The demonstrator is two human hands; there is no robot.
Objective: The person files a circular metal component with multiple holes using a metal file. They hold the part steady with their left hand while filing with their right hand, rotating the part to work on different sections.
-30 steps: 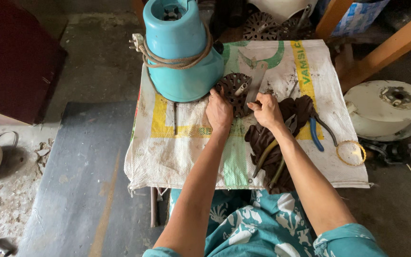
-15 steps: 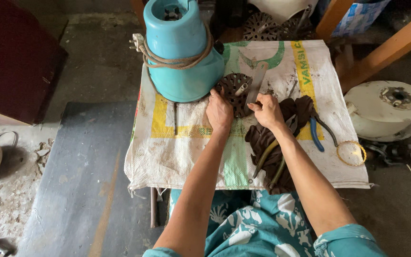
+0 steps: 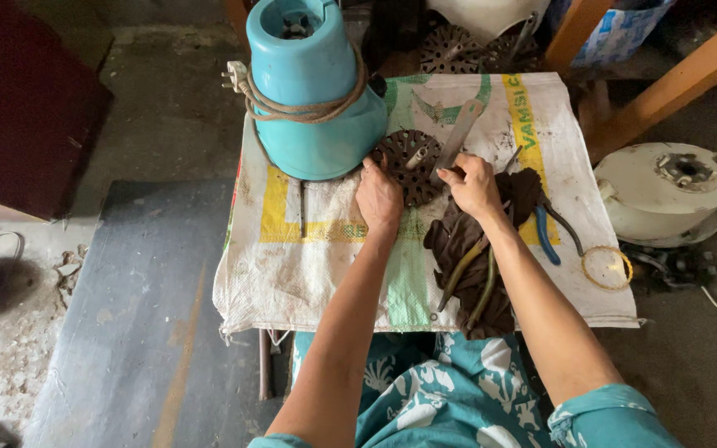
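The round perforated metal disc lies flat near the middle of the worktop, on the woven sack that covers it, just right of the turquoise appliance base. Your left hand rests on the disc's near-left edge, fingers pressed down on it rather than wrapped around anything. Your right hand has its fingers pinched on the lower end of a flat metal blade whose length runs up and away over the disc's right side. To work well here, I would keep the left hand pinning the disc so it cannot turn, and keep the blade low and angled away from those fingers.

The appliance base, with its cord wound about it, touches or nearly touches the disc's far-left rim, leaving little room on that side. Right of your right hand lie a dark rag, blue-handled pliers and a thin wire ring; these crowd your wrist. A white motor housing sits on the floor, well apart.
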